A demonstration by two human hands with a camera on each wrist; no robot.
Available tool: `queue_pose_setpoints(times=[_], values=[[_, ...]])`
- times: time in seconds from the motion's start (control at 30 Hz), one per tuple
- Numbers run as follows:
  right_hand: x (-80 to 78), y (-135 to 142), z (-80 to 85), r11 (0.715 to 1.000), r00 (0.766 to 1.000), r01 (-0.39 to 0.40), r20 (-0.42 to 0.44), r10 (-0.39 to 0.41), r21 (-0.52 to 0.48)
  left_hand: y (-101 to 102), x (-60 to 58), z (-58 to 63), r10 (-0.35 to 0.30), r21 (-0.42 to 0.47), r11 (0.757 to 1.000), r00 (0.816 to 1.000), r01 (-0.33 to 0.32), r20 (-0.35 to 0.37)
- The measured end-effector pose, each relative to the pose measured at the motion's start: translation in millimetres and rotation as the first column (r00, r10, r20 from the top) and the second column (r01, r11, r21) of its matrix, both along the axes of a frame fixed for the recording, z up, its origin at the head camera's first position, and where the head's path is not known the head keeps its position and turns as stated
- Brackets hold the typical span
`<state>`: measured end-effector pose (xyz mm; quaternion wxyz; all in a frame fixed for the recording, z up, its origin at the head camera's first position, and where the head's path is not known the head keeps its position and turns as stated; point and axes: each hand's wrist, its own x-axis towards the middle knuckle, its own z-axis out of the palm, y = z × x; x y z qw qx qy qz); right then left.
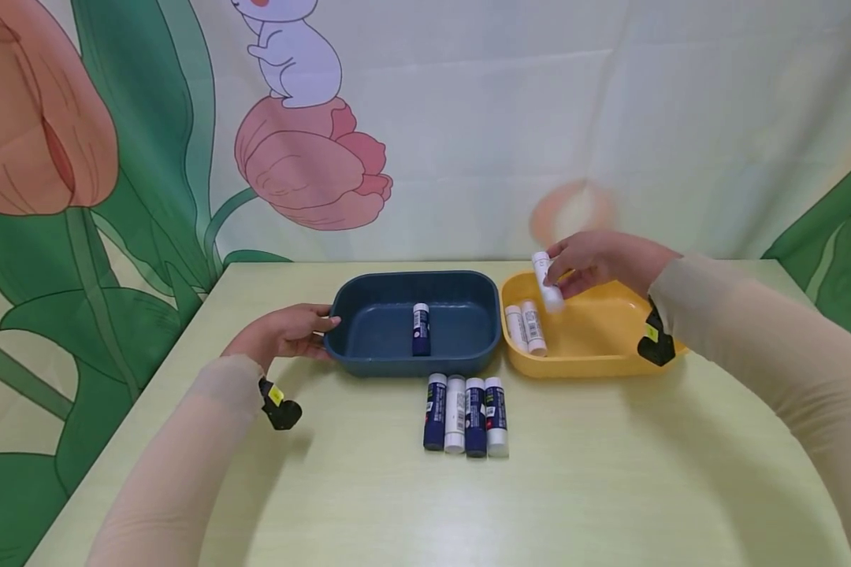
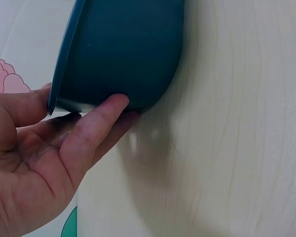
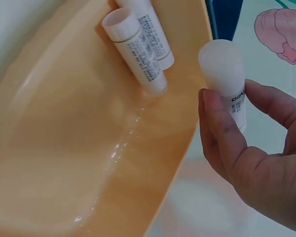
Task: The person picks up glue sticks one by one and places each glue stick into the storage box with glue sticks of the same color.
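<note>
My right hand [image 1: 596, 260] pinches a white glue stick [image 1: 548, 283] between thumb and fingers, above the left end of the yellow tray [image 1: 596, 367]. In the right wrist view that stick [image 3: 222, 66] is tilted, its frosted end toward the camera. Two white glue sticks [image 1: 533, 327] lie side by side inside the yellow tray. My left hand [image 1: 292, 331] holds the left end of the navy blue tray [image 1: 411, 366], thumb at the rim and fingers against the outer wall [image 2: 123, 54]. One navy glue stick with a white cap [image 1: 421, 331] lies in the blue tray.
In front of the trays a row of several glue sticks [image 1: 475, 417], navy ones and a white one, lies on the pale wooden table [image 1: 369, 504]. The two trays stand side by side. Behind the table hangs a curtain [image 1: 454, 157] printed with flowers.
</note>
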<state>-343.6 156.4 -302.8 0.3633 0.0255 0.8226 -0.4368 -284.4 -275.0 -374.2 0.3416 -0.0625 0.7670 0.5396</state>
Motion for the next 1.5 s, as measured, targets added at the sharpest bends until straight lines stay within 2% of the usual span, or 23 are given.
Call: queue_pose_setpoints(times=[0.23, 0.47, 0.63, 0.9, 1.0, 1.27, 1.5], values=[[-0.2, 5.3, -16.5, 0.998, 0.997, -0.059, 0.047, 0.058, 0.016, 1.3, -1.9, -0.3, 0.018, -0.003, 1.0, 1.0, -0.018, 0.006], [-4.7, 5.7, -30.3, 0.988, 0.993, -0.109, 0.049, 0.104, 0.11, 1.9, -1.9, 2.5, 0.03, -0.005, 1.0, 1.0, -0.029, 0.01], [-10.0, 3.1, -40.4, 0.979, 0.988, -0.15, 0.061, 0.142, 0.138, 0.8, -2.8, 1.6, 0.032, -0.006, 0.999, 0.999, -0.032, 0.0], [-9.6, -2.1, -55.9, 0.972, 0.99, -0.138, 0.065, 0.128, 0.19, 1.4, -1.4, -1.4, 0.041, 0.0, 0.999, 0.999, -0.041, 0.011], [-6.4, -2.7, -57.7, 0.971, 0.991, -0.133, 0.05, 0.126, 0.198, 1.7, -1.5, -1.8, 0.055, -0.001, 0.998, 0.998, -0.055, 0.013], [0.5, -4.3, -54.0, 0.959, 0.988, -0.157, 0.032, 0.154, 0.238, 1.5, -1.2, -2.1, 0.02, 0.006, 1.0, 1.0, -0.02, 0.001], [3.1, -3.8, -51.3, 0.963, 0.99, -0.139, 0.038, 0.134, 0.231, 1.3, -0.9, -1.7, 0.019, 0.013, 1.0, 1.0, -0.019, -0.001]])
